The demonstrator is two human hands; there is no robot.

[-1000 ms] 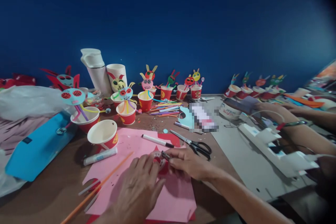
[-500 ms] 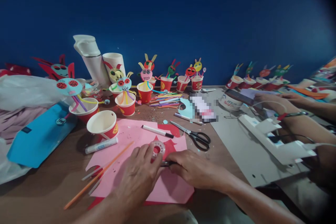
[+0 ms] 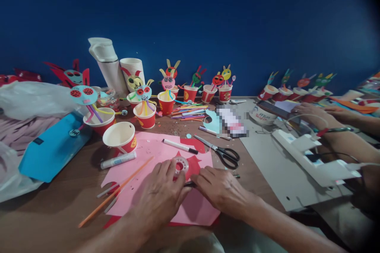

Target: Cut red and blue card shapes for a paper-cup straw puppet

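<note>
Tape roll point(image 3: 180, 165) sits on a red paper cut-out point(image 3: 193, 167), which lies on a pink paper sheet point(image 3: 148, 146). The roll's pale ring shows red through its hole. The left hand point(image 3: 158, 199) curves its fingers narrowly around the roll's near side, touching it and seeming to hold it. The right hand point(image 3: 222, 189) lies just beside, its fingers low and close together over a small dark object point(image 3: 190, 184). That object is mostly hidden, so I cannot tell what it is or whether those fingers grip it.

Black-handled scissors point(image 3: 227, 157), a marker point(image 3: 179, 146), a glue stick point(image 3: 118, 160) and an orange straw point(image 3: 115, 191) lie around the sheet on a brown tabletop point(image 3: 38, 221) scattered with paper bits. A pixelated patch point(image 3: 231, 121) hides whatever lies beyond the scissors. Red paper cups point(image 3: 145, 116) with paper faces line up against a dark blue wall point(image 3: 190, 16). At the right, a co-worker's hands point(image 3: 314, 113) rest beyond a white plastic piece point(image 3: 311, 158), their arms cut off by the frame edge.
</note>
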